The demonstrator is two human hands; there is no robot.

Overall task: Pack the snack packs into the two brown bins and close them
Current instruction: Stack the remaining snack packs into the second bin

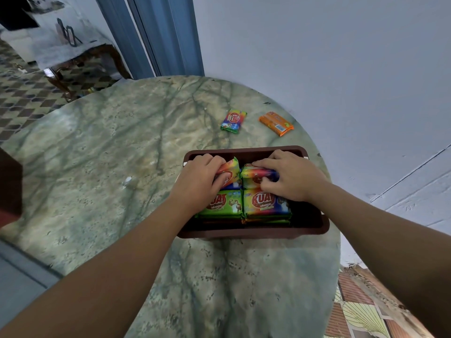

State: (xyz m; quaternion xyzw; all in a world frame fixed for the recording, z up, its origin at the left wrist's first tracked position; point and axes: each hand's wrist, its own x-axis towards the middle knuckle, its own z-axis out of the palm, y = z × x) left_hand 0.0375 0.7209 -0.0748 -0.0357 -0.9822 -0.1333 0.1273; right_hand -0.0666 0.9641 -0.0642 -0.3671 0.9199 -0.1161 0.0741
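Note:
A brown bin (253, 229) stands open on the green marble table (117, 152), with several colourful snack packs stacked inside. My left hand (199, 182) grips a tilted rainbow snack pack (230, 168) in the bin's far left part. My right hand (290, 176) pinches another snack pack (253, 175) in the far right part. Two more packs, a green one (223, 203) and a rainbow one (266, 202), lie flat on top at the near side. Beyond the bin, a loose rainbow pack (233, 121) and an orange pack (276, 123) lie on the table.
A white wall rises just behind the table at the right. Part of a dark brown object (9, 189) shows at the left edge. A covered wooden table (73, 52) stands on the patterned floor at the far left.

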